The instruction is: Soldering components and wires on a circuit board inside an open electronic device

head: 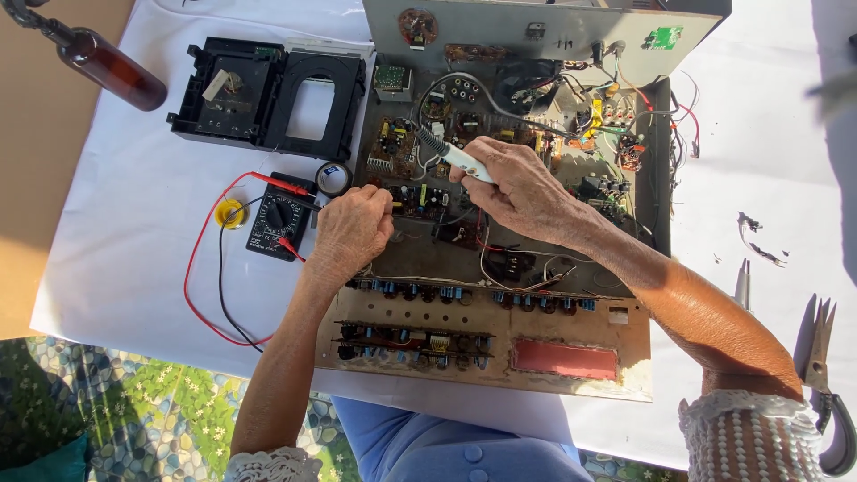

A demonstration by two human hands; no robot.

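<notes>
At frame centre, the right hand (pixel 527 192) closes its fingers around a white-handled soldering iron (pixel 451 156), tip angled toward the upper left onto the small circuit board (pixel 406 156) inside the open amplifier chassis (pixel 500 295). The left hand (pixel 351 230) rests curled on the chassis edge, fingertips pinched; whether it holds anything I cannot tell. A steady, braced wrist and brief tip contact would suit this joint. A multimeter (pixel 278 217) lies left.

My left hand (pixel 350 230) curls loosely, knuckles up; my right hand (pixel 522 190) pinches closed, forearm angled inward.
</notes>
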